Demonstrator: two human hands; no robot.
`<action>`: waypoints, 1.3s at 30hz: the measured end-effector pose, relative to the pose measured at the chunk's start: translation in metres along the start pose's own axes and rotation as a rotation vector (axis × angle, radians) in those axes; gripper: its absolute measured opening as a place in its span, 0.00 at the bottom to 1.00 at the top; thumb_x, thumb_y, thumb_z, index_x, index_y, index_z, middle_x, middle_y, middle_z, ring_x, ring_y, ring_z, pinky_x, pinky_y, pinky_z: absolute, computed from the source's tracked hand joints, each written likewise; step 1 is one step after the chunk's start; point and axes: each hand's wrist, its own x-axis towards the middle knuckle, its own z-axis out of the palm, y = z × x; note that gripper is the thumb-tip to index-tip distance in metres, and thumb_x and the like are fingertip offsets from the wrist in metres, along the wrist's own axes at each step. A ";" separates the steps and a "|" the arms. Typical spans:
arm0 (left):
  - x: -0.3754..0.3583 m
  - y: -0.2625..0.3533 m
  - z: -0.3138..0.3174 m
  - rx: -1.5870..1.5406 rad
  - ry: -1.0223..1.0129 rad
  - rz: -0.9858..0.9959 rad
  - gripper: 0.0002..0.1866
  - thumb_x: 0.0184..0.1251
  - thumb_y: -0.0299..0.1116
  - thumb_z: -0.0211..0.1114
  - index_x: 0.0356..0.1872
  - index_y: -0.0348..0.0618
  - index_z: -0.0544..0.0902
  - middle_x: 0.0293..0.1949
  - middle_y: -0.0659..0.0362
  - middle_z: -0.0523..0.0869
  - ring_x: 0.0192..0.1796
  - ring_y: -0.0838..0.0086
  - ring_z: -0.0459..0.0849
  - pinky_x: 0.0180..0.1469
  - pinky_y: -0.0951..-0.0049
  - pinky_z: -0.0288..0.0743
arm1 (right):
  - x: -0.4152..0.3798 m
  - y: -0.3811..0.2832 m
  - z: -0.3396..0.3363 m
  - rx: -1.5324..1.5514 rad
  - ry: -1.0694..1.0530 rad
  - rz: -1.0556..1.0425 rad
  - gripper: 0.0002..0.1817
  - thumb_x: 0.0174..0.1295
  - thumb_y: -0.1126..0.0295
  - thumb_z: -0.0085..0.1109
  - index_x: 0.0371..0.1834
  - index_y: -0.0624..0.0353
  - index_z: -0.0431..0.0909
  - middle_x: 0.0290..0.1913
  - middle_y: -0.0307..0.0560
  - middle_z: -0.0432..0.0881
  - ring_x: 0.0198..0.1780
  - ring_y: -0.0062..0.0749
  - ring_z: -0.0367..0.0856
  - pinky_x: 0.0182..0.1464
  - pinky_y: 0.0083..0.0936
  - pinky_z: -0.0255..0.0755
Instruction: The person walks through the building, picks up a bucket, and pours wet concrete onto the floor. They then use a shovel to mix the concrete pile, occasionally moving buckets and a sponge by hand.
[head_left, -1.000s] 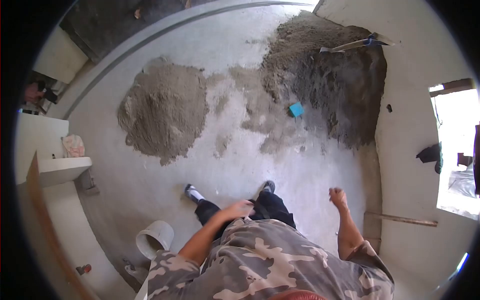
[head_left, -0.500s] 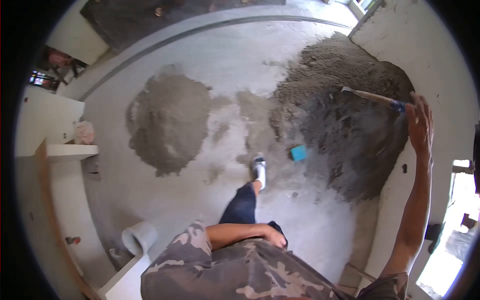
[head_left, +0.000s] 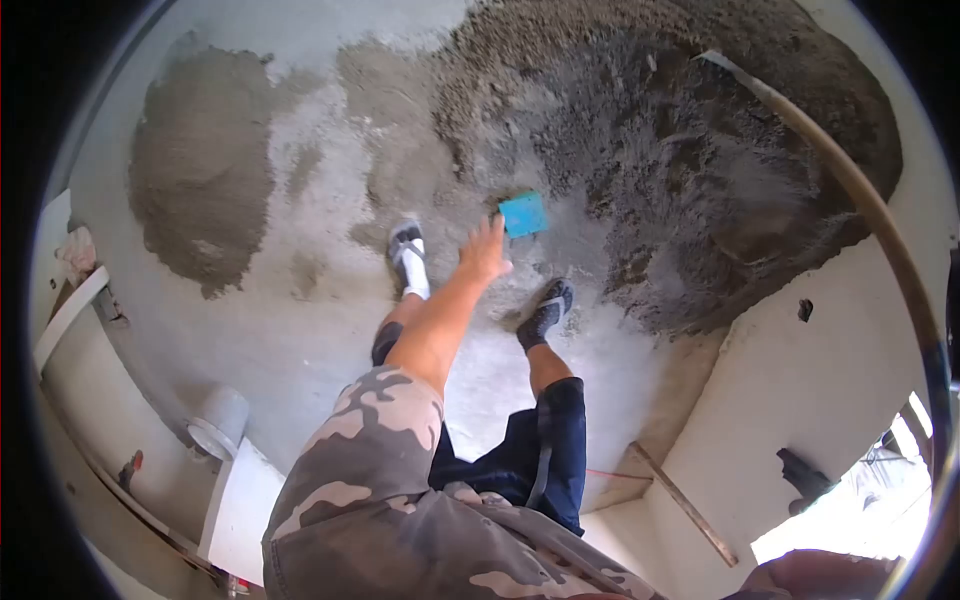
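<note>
My left hand (head_left: 485, 252) reaches forward over the floor, open with its fingers stretched out. Its fingertips come right up to the edge of a flat teal square object (head_left: 523, 214) that lies by the mortar. A long-handled tool (head_left: 858, 188) with a wooden shaft and a pale tip crosses the dark mortar heap (head_left: 700, 190) and runs down the right side. Dark blue wrapping covers part of its shaft. My right hand is out of sight; only a blurred sleeve (head_left: 820, 575) shows at the lower right.
A flatter grey mortar patch (head_left: 205, 165) lies on the left of the concrete floor (head_left: 340, 350). My feet stand between the two. A white bucket (head_left: 218, 420) lies at lower left. A wooden stick (head_left: 685, 503) rests near the right wall (head_left: 830, 350).
My left hand has gone from my waist out to the teal object. My right hand has left the view, and the tool's shaft now stretches farther down the right side. The view tilts lower.
</note>
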 end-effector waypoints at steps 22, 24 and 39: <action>0.011 0.031 0.019 -0.183 0.157 0.016 0.54 0.48 0.35 0.74 0.76 0.67 0.49 0.60 0.40 0.69 0.61 0.44 0.74 0.61 0.51 0.71 | 0.038 -0.057 0.010 0.202 0.001 -0.098 0.12 0.57 0.70 0.66 0.40 0.61 0.77 0.33 0.51 0.81 0.33 0.33 0.83 0.34 0.30 0.76; -0.097 0.009 -0.020 -0.369 0.330 -0.015 0.54 0.47 0.38 0.74 0.75 0.66 0.50 0.61 0.39 0.69 0.61 0.42 0.74 0.62 0.51 0.71 | 0.050 -0.066 -0.015 0.289 -0.038 -0.080 0.12 0.56 0.70 0.67 0.40 0.61 0.77 0.32 0.51 0.81 0.32 0.33 0.83 0.33 0.30 0.76; -0.778 -0.259 0.266 -1.360 0.833 -1.241 0.73 0.33 0.46 0.85 0.76 0.60 0.36 0.69 0.38 0.61 0.67 0.42 0.68 0.60 0.47 0.74 | 0.037 -0.067 -0.120 1.272 -0.697 0.148 0.10 0.61 0.61 0.63 0.39 0.52 0.77 0.25 0.40 0.78 0.24 0.28 0.75 0.23 0.28 0.68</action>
